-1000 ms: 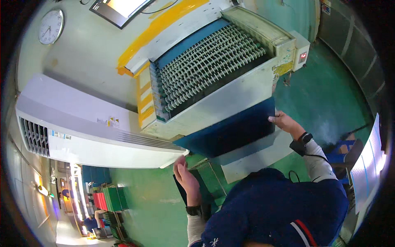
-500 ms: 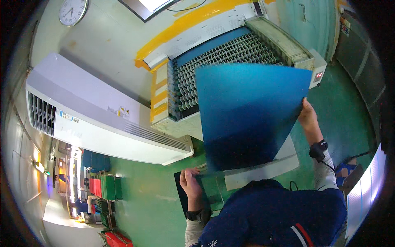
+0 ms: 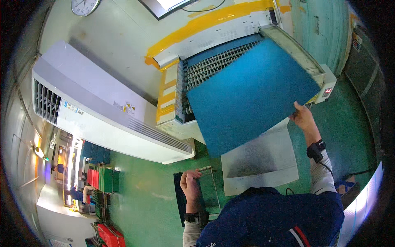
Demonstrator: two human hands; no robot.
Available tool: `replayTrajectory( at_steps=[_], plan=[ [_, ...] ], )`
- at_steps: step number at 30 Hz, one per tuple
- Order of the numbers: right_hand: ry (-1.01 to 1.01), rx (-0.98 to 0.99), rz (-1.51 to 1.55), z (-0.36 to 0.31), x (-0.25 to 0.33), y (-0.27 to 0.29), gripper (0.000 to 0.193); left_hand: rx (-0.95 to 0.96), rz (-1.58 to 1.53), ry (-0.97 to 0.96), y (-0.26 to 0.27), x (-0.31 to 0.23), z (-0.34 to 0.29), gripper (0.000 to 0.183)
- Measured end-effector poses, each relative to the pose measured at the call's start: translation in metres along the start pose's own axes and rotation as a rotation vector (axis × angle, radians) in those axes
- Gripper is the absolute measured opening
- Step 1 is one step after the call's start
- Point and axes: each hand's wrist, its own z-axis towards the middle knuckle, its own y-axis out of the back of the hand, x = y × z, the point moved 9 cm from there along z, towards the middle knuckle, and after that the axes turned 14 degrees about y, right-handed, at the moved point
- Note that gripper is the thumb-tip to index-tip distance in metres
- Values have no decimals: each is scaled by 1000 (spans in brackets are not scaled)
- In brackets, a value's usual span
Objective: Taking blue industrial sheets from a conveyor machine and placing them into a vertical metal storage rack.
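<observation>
A large blue sheet (image 3: 255, 96) lies slanted over the rows of small rollers (image 3: 222, 61) of a conveyor machine, its near corner jutting past the machine's front. My right hand (image 3: 303, 117) is closed on the sheet's right near edge, thumb on top and the other fingers mostly hidden. Apart from the sheet, my left hand (image 3: 191, 184) is held low with loosely extended fingers and nothing visible in it. Beneath and beside that hand are a dark panel (image 3: 180, 197) and a thin rectangular frame (image 3: 214, 185).
A pale board (image 3: 263, 164) with a grey smudge lies between me and the machine. To the left stands a long white air conditioner (image 3: 107, 107). A small box with a red display (image 3: 328, 91) sits at the machine's right end. Stacked red and green panels (image 3: 103, 179) are far left.
The blue sheet has moved away from me and turned, coming down over the rollers. Its near corner has drawn away from my left hand. My right hand remains at its edge.
</observation>
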Motion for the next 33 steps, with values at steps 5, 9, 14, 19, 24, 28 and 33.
replayTrajectory(
  at_steps=[5,9,14,19,24,28,33],
  plan=[
    [-216,-35,-207,-4,-44,-6,20,53,-25,8,0,1,0,23],
    [-228,-83,-116,14,-66,-11,16,38,-22,26,-6,-3,2,24],
    [-186,-16,-66,50,-79,-30,17,44,42,-10,-5,-5,6,26],
    [-230,48,-153,86,-72,-46,22,26,36,-4,-7,-5,8,27],
    [-362,146,-358,102,-70,-52,27,34,36,4,-11,-8,12,27],
    [-361,141,-340,108,-73,-58,25,22,12,22,-12,-4,17,25],
    [-397,131,-346,124,-78,-52,25,27,-13,40,-16,-3,22,23]
  ],
)
